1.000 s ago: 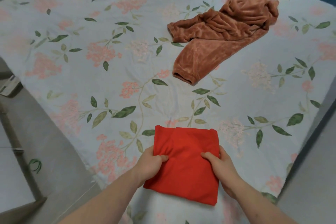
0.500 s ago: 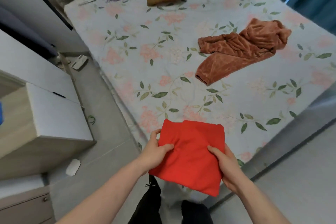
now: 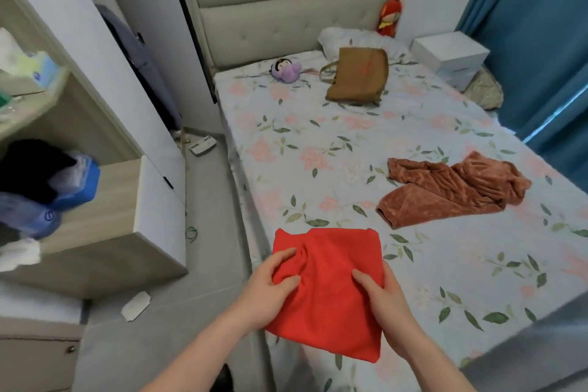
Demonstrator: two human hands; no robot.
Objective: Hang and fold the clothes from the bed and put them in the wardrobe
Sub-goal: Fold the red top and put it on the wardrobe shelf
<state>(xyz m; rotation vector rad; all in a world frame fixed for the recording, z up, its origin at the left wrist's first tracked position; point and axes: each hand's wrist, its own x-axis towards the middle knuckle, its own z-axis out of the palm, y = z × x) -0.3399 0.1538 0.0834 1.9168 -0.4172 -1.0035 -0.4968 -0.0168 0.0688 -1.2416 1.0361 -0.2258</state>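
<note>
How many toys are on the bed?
2 that I can see. A purple doll lies near the headboard, left of the brown bag. A red doll stands in the far corner behind the pillow. Others may be hidden.

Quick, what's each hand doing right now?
Left hand: closed on the red cloth, at its left edge.
Right hand: closed on the same cloth, at its right edge.

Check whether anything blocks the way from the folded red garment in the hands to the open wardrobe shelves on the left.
Nothing visible does. Left hand and right hand hold the folded red garment over the bed's near corner. The wardrobe shelves stand open, and only bare floor lies between, with small scraps lying flat.
</note>
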